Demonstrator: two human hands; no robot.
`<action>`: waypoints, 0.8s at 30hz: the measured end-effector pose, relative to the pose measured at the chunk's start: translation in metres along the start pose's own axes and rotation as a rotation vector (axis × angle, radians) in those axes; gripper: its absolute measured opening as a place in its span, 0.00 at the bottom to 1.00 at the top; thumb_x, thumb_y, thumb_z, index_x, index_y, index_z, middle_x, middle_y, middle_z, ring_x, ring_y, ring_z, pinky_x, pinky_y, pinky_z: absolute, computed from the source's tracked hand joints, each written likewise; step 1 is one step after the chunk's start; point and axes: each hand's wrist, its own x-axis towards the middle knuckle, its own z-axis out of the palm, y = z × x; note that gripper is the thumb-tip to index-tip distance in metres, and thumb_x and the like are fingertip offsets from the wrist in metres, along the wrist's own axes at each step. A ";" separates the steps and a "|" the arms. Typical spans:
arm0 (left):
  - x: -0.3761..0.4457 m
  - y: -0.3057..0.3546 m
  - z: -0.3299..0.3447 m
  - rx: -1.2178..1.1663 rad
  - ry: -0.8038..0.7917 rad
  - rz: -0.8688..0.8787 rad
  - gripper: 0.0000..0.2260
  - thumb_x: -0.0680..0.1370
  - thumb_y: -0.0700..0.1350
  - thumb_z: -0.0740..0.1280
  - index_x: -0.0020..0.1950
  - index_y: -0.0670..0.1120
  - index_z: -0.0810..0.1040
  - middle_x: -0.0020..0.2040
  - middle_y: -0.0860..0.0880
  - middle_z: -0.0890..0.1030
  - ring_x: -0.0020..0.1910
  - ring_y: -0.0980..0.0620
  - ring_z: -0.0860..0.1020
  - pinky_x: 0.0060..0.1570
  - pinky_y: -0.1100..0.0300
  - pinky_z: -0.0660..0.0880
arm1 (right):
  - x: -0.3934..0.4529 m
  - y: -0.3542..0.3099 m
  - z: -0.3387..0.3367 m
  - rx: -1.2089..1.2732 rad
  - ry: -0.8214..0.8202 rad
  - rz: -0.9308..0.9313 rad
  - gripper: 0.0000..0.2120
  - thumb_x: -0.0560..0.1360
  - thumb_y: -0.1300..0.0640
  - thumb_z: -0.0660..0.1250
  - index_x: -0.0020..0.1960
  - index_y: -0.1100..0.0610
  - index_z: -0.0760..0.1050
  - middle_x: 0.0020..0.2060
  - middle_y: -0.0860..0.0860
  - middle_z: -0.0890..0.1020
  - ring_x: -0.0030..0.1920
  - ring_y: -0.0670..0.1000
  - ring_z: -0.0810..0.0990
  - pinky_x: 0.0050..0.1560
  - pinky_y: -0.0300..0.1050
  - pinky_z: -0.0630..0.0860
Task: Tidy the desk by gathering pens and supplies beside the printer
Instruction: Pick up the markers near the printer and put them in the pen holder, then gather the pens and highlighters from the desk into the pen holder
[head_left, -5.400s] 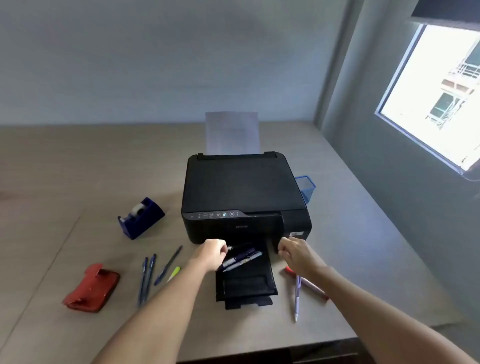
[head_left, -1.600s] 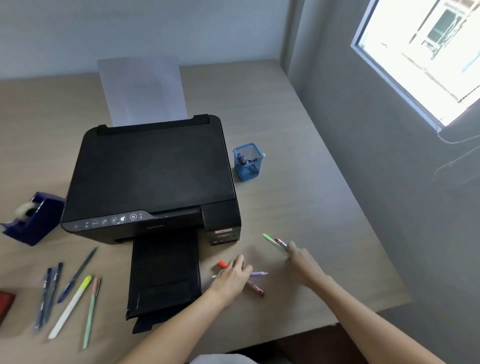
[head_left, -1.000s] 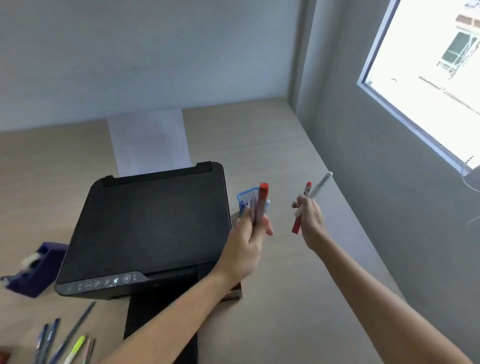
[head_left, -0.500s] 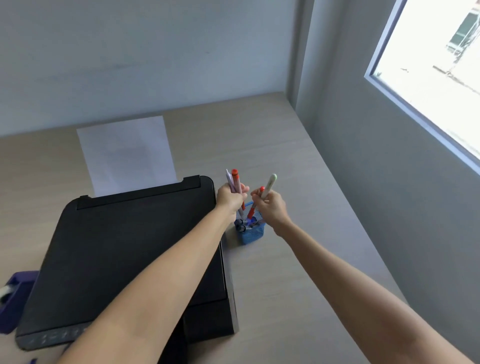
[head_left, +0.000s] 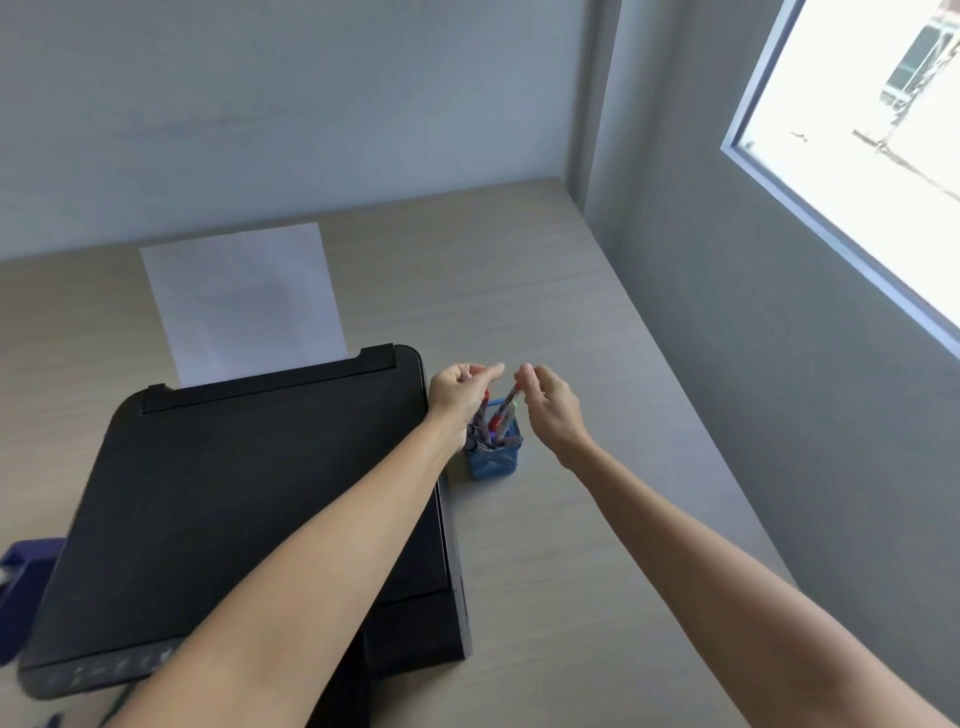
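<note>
Both hands meet over the blue pen cup, and the grip differs little between them. The right hand pinches the top of a red-capped pen between thumb and fingertips. The left hand curls loosely above the other pens, thumb and forefinger drawn together; whether it is pinching one or has let go I cannot tell.

The pinch sits high on the barrel, I think, so each pen can slide tip-down into the narrow cup without knuckles striking the rim.

The pens stand nearly upright, long axes leaning slightly, upper ends tipped toward the far right and lower ends buried in the mesh (their tips are hidden).

The cup rests on the bench, just beside the right flank of the black printer, toward its far corner. A white sheet rises from the printer's far edge. A dark blue object (only partly seen) sits at the left edge.
</note>
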 end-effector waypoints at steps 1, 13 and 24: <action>-0.003 0.001 -0.001 0.001 -0.005 -0.002 0.12 0.71 0.51 0.73 0.38 0.45 0.74 0.41 0.47 0.80 0.40 0.50 0.76 0.40 0.59 0.72 | -0.001 -0.001 -0.002 0.002 0.010 0.002 0.20 0.81 0.46 0.53 0.53 0.59 0.77 0.46 0.51 0.81 0.50 0.53 0.79 0.52 0.47 0.73; -0.075 0.038 -0.062 -0.028 -0.034 0.168 0.18 0.82 0.45 0.54 0.62 0.36 0.78 0.63 0.41 0.79 0.65 0.47 0.76 0.63 0.57 0.68 | -0.038 -0.064 -0.013 -0.038 0.128 -0.097 0.21 0.82 0.50 0.50 0.60 0.60 0.76 0.60 0.55 0.80 0.62 0.56 0.75 0.62 0.49 0.70; -0.155 0.031 -0.306 -0.069 0.251 0.115 0.11 0.79 0.46 0.60 0.57 0.45 0.79 0.52 0.49 0.80 0.53 0.51 0.77 0.55 0.53 0.69 | -0.107 -0.165 0.130 -0.052 -0.119 -0.241 0.19 0.79 0.46 0.54 0.54 0.56 0.78 0.48 0.54 0.81 0.48 0.54 0.77 0.46 0.46 0.70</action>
